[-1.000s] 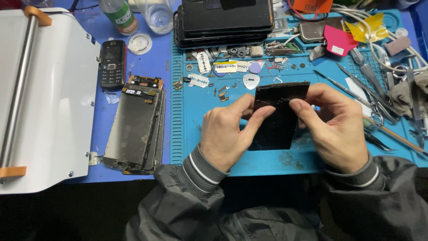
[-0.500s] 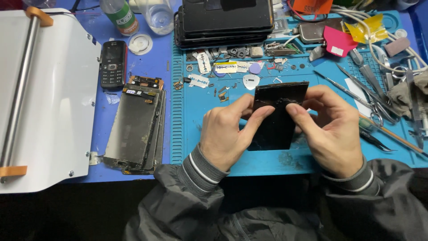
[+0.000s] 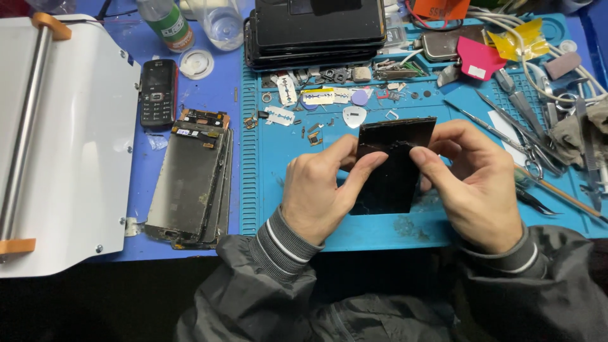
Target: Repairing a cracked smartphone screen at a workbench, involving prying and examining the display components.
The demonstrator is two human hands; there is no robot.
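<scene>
At frame centre, the left hand (image 3: 316, 190) and right hand (image 3: 475, 183) pinch a glossy black, cracked phone panel (image 3: 392, 158), fingers closed on it.

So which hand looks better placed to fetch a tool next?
Right, probably. The right hand sits beside the tweezers and scissors, while the left hand, also gripping the black phone panel, is farther from them.

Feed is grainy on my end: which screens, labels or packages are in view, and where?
Dark phone panel: held between left hand and right hand, rectangular, black.
Keypad phone: left of the blue mat, small dark screen.
Stripped screens: stacked beside mat, grey.
Bottle: top, green-and-red label.
Black tablets: stacked top centre.
</scene>
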